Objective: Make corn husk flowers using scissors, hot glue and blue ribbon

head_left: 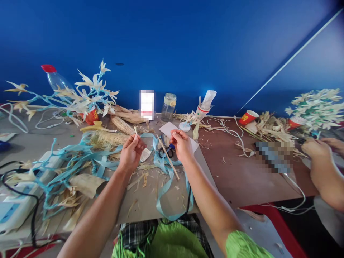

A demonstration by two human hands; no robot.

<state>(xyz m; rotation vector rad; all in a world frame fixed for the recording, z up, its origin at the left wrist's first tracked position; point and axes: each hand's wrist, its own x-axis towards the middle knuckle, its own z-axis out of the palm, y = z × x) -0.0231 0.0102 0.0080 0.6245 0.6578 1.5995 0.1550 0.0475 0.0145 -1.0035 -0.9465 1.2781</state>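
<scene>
My left hand (131, 152) is raised over the table, its thumb and forefinger pinching a small pale piece of corn husk (135, 131) that sticks up from the fingertips. To the right of it, my right hand (182, 145) is closed in a pinch; whatever it may hold is too small to make out. Between and below the hands, a thin wooden stick (168, 157) lies slantwise over a loose light-blue ribbon (162, 200). Scissors (162, 152) lie partly hidden by the stick and ribbon. A white sheet of paper (168, 128) rests behind my right hand.
At left are blue-wrapped branches with husk flowers (91, 84), a corn cob (122, 125) and a power strip (16, 208). A glass jar (168, 106) and paper cup (201, 111) stand at the back. On the right, a co-worker's hands (317, 147) are beside another flower bunch (319, 107).
</scene>
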